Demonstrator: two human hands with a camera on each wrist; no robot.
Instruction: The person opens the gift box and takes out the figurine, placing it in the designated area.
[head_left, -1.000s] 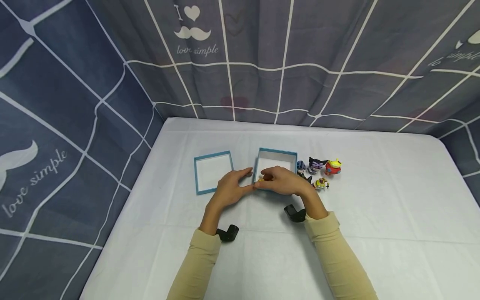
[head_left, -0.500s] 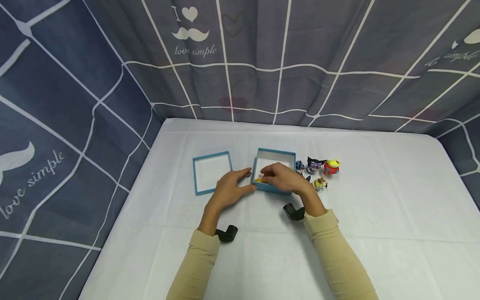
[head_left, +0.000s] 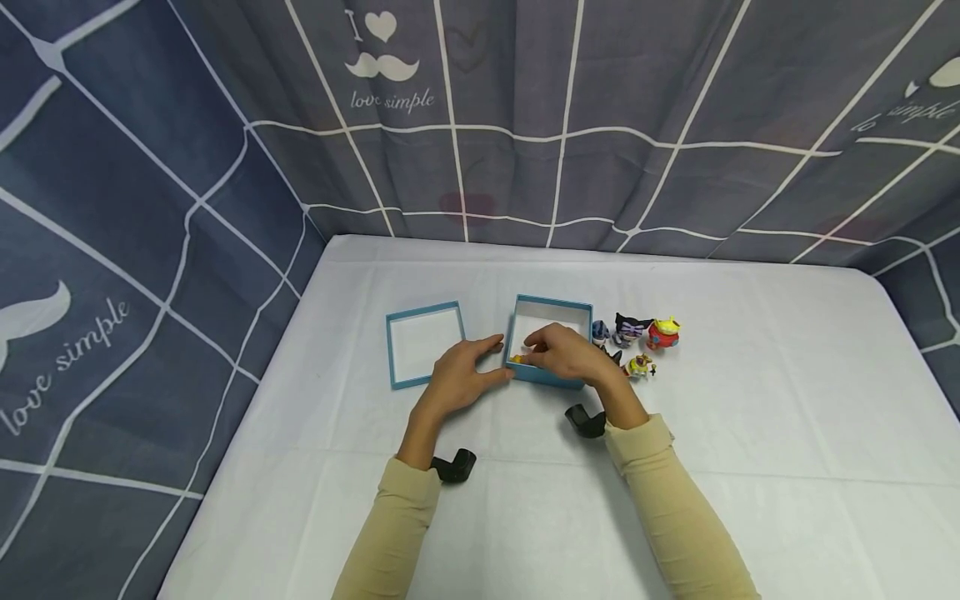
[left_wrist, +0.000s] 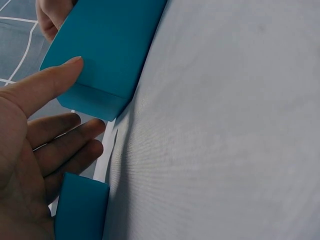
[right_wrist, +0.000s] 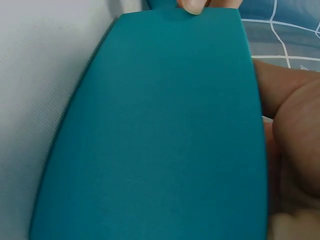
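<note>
An open blue box (head_left: 543, 377) with a white inside stands on the table. My right hand (head_left: 566, 354) reaches over its front wall, fingers curled down at a small yellow figure (head_left: 517, 359) in the front left corner. The wall hides most of that hand in the right wrist view. My left hand (head_left: 459, 375) lies to the left of the box with fingers spread. In the left wrist view its thumb (left_wrist: 75, 67) touches the box wall near the corner, the other fingers extended between box and lid. The blue-rimmed lid (head_left: 388, 350) lies inside up, left of the box.
Right of the box stand several small figures: a blue one (head_left: 600, 332), a black and purple one (head_left: 628, 331), a red and yellow one (head_left: 664, 334), a yellow-green one (head_left: 640, 366) and a partly hidden black-eared one (head_left: 616, 358). Black wrist mounts (head_left: 455, 467) stick out beside both forearms.
My right hand's thumb has moved from the front left edge of the box to inside it, and more of the yellow figure shows. The left hand stays nearly still.
</note>
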